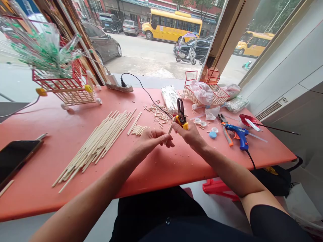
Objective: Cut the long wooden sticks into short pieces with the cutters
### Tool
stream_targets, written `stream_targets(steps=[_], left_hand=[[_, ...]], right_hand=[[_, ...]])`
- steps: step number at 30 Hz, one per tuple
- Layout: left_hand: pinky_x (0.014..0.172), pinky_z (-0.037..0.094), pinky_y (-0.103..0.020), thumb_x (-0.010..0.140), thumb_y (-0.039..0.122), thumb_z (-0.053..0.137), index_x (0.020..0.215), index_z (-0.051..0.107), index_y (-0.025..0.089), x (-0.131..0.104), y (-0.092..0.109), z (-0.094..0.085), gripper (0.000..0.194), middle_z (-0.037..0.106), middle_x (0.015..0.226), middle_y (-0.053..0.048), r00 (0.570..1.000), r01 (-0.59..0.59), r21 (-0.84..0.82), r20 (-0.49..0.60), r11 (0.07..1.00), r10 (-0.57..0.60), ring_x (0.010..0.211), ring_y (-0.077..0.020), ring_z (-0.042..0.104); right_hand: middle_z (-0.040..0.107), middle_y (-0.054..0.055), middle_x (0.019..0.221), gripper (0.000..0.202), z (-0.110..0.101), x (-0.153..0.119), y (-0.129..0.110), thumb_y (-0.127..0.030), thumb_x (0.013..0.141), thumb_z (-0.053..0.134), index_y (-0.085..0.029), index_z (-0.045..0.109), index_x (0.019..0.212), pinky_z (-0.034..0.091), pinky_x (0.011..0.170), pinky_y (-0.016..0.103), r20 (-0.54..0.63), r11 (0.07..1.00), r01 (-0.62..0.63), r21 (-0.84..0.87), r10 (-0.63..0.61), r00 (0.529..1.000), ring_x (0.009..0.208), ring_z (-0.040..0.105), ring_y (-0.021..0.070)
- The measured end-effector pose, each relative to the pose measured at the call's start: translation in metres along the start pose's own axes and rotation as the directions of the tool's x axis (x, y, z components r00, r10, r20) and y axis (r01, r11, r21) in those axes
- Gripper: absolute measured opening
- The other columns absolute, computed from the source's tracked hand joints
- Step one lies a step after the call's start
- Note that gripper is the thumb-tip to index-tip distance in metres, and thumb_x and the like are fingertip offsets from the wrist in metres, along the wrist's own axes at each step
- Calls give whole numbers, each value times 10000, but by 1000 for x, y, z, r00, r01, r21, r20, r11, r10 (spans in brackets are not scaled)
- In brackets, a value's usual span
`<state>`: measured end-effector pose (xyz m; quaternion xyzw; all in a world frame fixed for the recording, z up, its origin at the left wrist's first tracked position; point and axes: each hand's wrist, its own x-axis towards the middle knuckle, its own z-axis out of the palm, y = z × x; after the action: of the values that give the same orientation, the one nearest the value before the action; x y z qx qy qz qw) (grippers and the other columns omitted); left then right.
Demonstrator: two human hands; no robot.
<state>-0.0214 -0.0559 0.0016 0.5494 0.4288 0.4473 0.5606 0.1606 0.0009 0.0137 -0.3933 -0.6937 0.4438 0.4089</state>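
Note:
My left hand (155,138) pinches a short pale wooden stick (171,126), which stands tilted in front of my right hand. Wrapped in my right hand (189,133) is a pair of wire strippers (181,109) with a dark toothed head and yellow handles, its jaws pointing away from me. The right thumb lies close by the stick's upper part; whether it touches is unclear. Left of my hands a pile of long wooden sticks (101,141) lies slantwise on the pink table (151,171). Short cut sticks (138,130) lie in a row just beyond my left hand.
Scattered stick bits (160,114) surround a black cable (146,92). A blue glue gun (238,132) lies right, near small white caps (214,129). Small stick-built carts stand back left (63,84) and back right (207,92). A phone (19,156) rests far left.

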Motion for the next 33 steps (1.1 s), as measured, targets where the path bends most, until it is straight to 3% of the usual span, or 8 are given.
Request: stream_targets(steps=[8, 13, 18, 24, 29, 33], left_hand=[[786, 585, -377, 815, 621, 863, 922, 843, 154, 0, 2, 1, 480, 853, 911, -160, 997, 64, -104, 54, 993, -58, 873, -292, 799], [745, 604, -349, 758, 637, 912, 876, 812, 151, 0, 1, 3, 510, 839, 872, -133, 996, 84, -187, 28, 979, -80, 745, -226, 767], [721, 601, -326, 762, 613, 922, 815, 792, 153, -1, 5, 4, 481, 794, 778, -87, 1000, 11, -146, 21, 989, -8, 692, -195, 733], [714, 594, -340, 842, 603, 861, 848, 794, 148, 1, 0, 0, 460, 806, 811, -111, 997, -76, -62, 21, 995, 77, 706, -209, 737], [672, 595, -345, 830, 579, 876, 907, 806, 147, 4, -8, -3, 444, 825, 827, -120, 996, -85, -101, -33, 991, 82, 691, -228, 756], [702, 604, -330, 878, 495, 867, 950, 818, 152, 0, -4, -9, 353, 829, 844, -111, 999, -41, -154, 27, 987, 45, 713, -215, 768]], right_hand=[[540, -27, 764, 272, 0, 2, 0, -487, 865, 625, -227, 547, 869, 435, 715, 313, 72, 999, 2, -34, 1, 997, 726, 502, 151], [572, -12, 801, 215, 1, -4, -6, -430, 909, 582, -222, 549, 866, 441, 768, 320, 103, 986, 67, -154, -51, 993, 770, 526, 161], [570, -9, 819, 222, 3, -9, -8, -432, 947, 578, -224, 536, 885, 436, 769, 313, 95, 977, 89, -196, -72, 993, 779, 524, 160], [562, -11, 810, 181, 3, -10, -10, -380, 949, 574, -223, 530, 870, 435, 768, 316, 117, 973, 157, -169, -138, 983, 765, 514, 157], [591, 4, 875, 203, -4, -6, -11, -416, 955, 599, -218, 563, 931, 450, 786, 324, 143, 988, 124, -95, -109, 984, 814, 548, 168], [617, 16, 933, 274, -16, 1, -11, -480, 959, 615, -209, 595, 987, 459, 828, 334, 199, 993, 69, -100, -48, 979, 870, 565, 176]])
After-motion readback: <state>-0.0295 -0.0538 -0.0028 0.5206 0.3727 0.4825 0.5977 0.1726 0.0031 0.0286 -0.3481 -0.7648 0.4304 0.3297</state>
